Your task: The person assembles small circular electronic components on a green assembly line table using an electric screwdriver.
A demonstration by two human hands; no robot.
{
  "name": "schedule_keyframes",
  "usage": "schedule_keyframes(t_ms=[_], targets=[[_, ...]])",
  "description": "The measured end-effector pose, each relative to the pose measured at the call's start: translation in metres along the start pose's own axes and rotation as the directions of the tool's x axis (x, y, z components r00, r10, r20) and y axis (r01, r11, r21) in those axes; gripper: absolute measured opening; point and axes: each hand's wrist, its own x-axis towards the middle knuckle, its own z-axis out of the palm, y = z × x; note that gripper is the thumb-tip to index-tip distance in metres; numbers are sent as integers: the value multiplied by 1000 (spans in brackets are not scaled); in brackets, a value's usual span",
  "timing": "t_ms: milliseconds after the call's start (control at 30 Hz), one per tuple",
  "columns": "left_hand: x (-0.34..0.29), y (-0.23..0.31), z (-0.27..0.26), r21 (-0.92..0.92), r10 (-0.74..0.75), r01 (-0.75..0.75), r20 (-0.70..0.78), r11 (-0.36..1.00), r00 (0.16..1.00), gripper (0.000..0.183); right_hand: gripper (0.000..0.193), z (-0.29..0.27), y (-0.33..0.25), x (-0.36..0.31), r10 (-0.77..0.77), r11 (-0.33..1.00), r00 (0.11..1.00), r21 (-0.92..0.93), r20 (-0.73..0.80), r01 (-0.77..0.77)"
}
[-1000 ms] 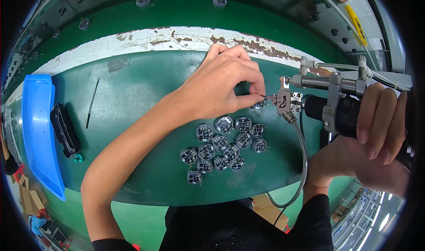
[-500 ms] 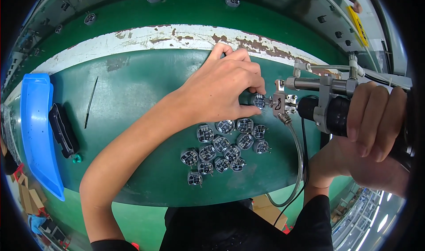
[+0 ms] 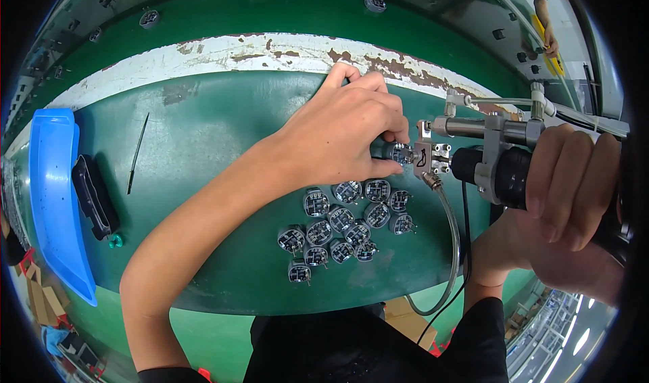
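My left hand pinches a small round grey component with a circuit board on its face, holding it sideways between thumb and fingers. The board faces the metal head of a screwdriver-like power tool and sits at its tip; whether they touch I cannot make out. My right hand is wrapped round the tool's black body, which lies level and points left. Below my left hand, a group of similar round components rests boards up on the green table.
At the left are a blue tray, a black holder and a thin dark rod. A clear hose loops down from the tool. Beyond the worn white ledge, a green belt carries more components. Another person's hand shows far right.
The components on the green belt have shifted right. The other person's hand has come lower at the far right. My hands keep nearly the same pose at the tool.
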Motion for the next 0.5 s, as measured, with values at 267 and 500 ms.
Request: schedule_keyframes(t_ms=[267, 500], targets=[[1, 2, -1, 2, -9, 9, 3, 1000, 1000, 29, 72, 5, 8, 4, -7, 1000, 1000, 9, -6, 7], [1, 0, -1, 13, 8, -8, 12, 1000, 1000, 32, 73, -5, 2, 8, -28, 1000, 1000, 1, -8, 28]])
